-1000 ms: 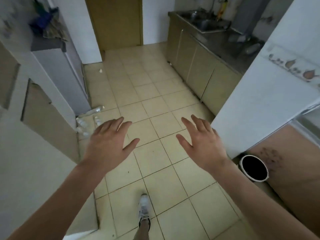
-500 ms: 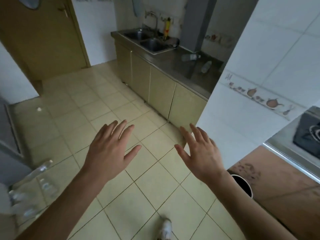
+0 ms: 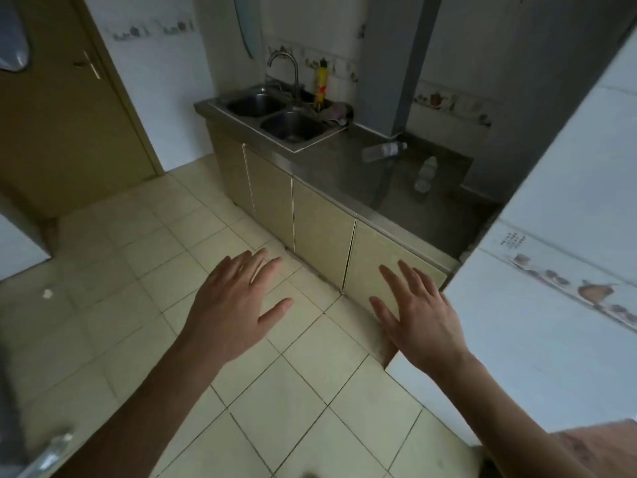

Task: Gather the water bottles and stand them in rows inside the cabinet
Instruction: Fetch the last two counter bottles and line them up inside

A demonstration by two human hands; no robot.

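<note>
Both hands hang empty over the floor tiles, fingers spread. Two water bottles lie on their sides on the steel desk (image 3: 396, 198) at about one o'clock: the labelled bottle (image 3: 383, 151) with its long axis running left-right, the clear bottle (image 3: 425, 174) just beyond it, pointing away. The right hand (image 3: 418, 313) is nearer than the left hand (image 3: 234, 305) (my judgement). The white tiled wall corner (image 3: 537, 270) crowds the right side; the sink (image 3: 293, 127) sits at twelve.

Both forearms are bare to the frame's edge, and the left hand (image 3: 231, 305) and right hand (image 3: 418, 317) wear nothing.
</note>
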